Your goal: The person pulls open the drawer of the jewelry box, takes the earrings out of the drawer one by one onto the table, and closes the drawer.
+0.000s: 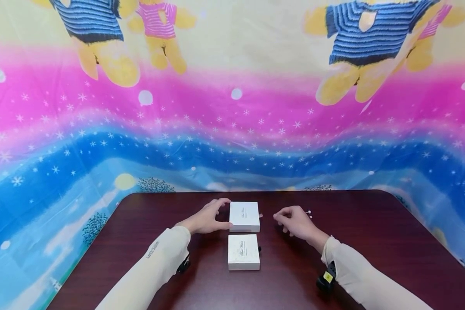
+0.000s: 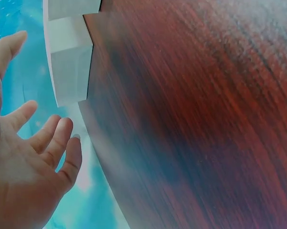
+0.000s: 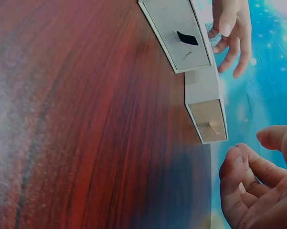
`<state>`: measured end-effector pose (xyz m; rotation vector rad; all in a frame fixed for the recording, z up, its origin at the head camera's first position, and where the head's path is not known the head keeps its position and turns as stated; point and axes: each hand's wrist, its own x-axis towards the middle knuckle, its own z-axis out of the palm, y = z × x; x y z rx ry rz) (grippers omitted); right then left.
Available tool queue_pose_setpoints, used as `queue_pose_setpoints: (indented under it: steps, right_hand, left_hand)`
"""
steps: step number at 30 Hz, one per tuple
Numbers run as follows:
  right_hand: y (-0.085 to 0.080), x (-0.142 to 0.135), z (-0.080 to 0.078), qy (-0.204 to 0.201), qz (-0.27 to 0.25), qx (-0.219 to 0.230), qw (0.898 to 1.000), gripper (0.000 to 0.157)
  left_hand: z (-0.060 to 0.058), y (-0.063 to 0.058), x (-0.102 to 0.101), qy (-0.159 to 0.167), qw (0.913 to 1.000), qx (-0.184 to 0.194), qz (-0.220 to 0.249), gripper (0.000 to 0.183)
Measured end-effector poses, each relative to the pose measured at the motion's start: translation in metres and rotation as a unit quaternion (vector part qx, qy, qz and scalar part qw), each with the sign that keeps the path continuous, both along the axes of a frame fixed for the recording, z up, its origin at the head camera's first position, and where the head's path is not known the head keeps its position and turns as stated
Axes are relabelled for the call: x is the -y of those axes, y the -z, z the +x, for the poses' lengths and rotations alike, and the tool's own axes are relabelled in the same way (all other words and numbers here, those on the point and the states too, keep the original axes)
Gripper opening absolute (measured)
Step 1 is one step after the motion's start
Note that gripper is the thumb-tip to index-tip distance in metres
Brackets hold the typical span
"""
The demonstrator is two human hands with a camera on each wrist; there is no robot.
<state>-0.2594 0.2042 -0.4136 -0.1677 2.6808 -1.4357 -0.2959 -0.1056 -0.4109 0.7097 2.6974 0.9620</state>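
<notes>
Two white drawer-style gift boxes lie one behind the other on the table. The far box point(image 1: 244, 214) has a pale ribbon pull point(image 3: 214, 127) on its right end; the near box point(image 1: 243, 249) has a black ribbon pull point(image 3: 187, 38). My left hand point(image 1: 208, 218) is at the far box's left side, thumb and index finger spread towards its two left corners; whether they touch it I cannot tell. To the right of that box hovers my right hand point(image 1: 296, 221), fingers loosely bent, nothing visible in them. Just beyond it lie two small white beads point(image 1: 309, 212), partly hidden.
The boxes stand on a dark red-brown wooden table point(image 1: 159, 280) with rounded far corners. A printed cloth point(image 1: 232, 142) with snowflakes and bears hangs around its back and sides. Each wrist carries a small black camera point(image 1: 326, 277) beneath its pale sleeve.
</notes>
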Motion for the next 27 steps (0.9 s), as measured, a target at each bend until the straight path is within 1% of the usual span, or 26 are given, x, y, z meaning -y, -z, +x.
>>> queue_pose_setpoints:
  steps: [9,21,27]
  right_hand:
    - [0.000,0.002,0.008,-0.005,0.010,-0.013,1.000,0.026]
    - [-0.001,0.002,0.017,-0.019,0.013,-0.014,1.000,0.023]
    - [-0.001,0.001,0.021,-0.024,0.022,-0.015,0.999,0.022]
  left_hand:
    - [0.007,0.000,0.002,0.001,0.9998,-0.017,-0.008,0.074]
    - [0.016,-0.003,0.006,-0.001,0.9999,-0.013,-0.002,0.070]
    - [0.020,-0.003,0.009,-0.001,0.9995,-0.031,0.008,0.066]
